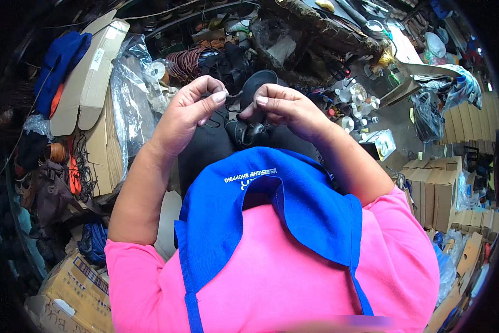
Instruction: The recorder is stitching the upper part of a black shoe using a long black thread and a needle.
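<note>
Both my hands are raised over my lap, a short gap apart. My left hand is closed in a pinch, thumb against the forefinger; a small pale bit shows at the fingertips, too small to name. Opposite it, my right hand is also pinched, and what it holds, if anything, is hidden. Between and below them lies a black shoe on my dark-clothed lap, partly covered by the right hand. A black rounded piece like a sole stands up just beyond the hands. A thin dark cord curves beside the left hand.
I wear a blue apron. Flattened cardboard and clear plastic stand at the left. Reddish-brown coiled cord lies beyond the left hand. Small bottles crowd the right, with cardboard boxes farther along.
</note>
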Demonstrator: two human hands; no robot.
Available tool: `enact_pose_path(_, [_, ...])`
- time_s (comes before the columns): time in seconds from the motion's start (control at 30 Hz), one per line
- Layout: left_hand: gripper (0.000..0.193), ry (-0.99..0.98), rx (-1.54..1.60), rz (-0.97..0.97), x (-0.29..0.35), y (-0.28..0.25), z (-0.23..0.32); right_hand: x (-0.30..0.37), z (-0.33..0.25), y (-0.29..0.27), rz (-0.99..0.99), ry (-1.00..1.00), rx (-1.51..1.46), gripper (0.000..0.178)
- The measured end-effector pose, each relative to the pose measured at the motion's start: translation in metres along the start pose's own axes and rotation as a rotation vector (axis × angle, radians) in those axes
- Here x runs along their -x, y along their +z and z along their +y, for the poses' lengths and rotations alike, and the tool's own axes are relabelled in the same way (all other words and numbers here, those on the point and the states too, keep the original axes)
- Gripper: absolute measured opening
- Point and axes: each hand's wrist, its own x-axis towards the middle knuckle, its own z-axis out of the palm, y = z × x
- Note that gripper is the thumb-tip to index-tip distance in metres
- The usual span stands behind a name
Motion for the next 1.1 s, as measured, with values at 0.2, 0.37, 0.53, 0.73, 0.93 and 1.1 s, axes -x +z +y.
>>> enact_pose_path(0.2, [0.011,0.097,-0.168,0.016,-0.007,0.011,-0.008,-0.012,0.011,0.027,0.127,-0.331,0.299,0.028])
enact_pose_path(0.37, [0.011,0.03,-0.095,-0.011,-0.006,0.008,-0.002,-0.013,0.011,0.018,0.096,-0.188,0.178,0.023])
enact_pose_path(0.53, [0.011,-0.03,-0.048,0.002,-0.003,-0.003,0.001,-0.008,0.0,0.001,-0.059,-0.089,-0.091,0.011])
enact_pose_path(0.73, [0.015,-0.037,0.036,0.007,-0.006,-0.004,-0.001,-0.004,-0.014,0.0,-0.09,0.029,0.021,0.022])
enact_pose_path(0.93, [0.01,0.025,-0.187,-0.041,-0.006,0.008,0.003,-0.009,-0.011,0.018,0.051,-0.044,0.169,0.026])
enact_pose_path(1.1, [0.009,-0.031,-0.067,-0.033,-0.003,-0.005,0.003,-0.004,-0.008,-0.007,-0.123,0.033,-0.147,0.018])
